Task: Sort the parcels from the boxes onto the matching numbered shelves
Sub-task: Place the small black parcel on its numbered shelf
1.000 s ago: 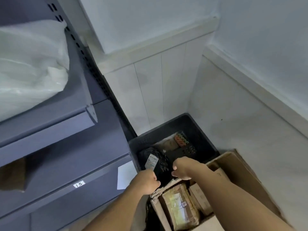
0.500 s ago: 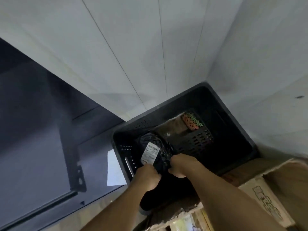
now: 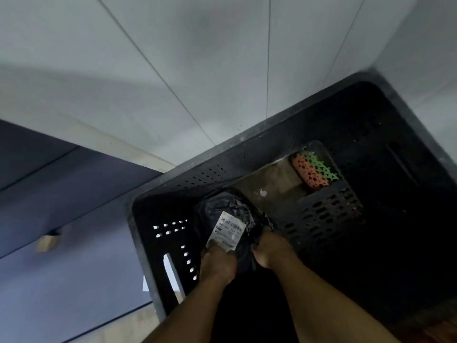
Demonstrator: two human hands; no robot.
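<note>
Grey-blue shelf panels (image 3: 61,219) fill the left edge, with a small tan block (image 3: 47,242) sticking out from one of them; no shelf number is legible here. Just right of the shelving, a scrap of white paper (image 3: 145,283) shows beside the outer wall of a black plastic crate (image 3: 144,246), whose side is pierced with slots and small holes. Inside the crate, at its left end, is a parcel (image 3: 231,206) wrapped in crinkled black plastic film. It carries a white shipping label (image 3: 227,231) with a barcode strip along the top and rows of digits beneath, all too blurred to read. The left hand (image 3: 217,263) grips the parcel's near end, its fingertips curled onto the lower edge of the label. The right hand (image 3: 269,246) sits just beside it, fingers bunched into the black film on the parcel's right side, so the parcel is held between both hands and reaches away from them toward the crate's far wall. Further right in the crate lie a piece of brown cardboard (image 3: 272,186), an orange and green perforated item (image 3: 312,170) and a black perforated basket (image 3: 326,219). White wall tiles (image 3: 222,58) rise behind the crate.
</note>
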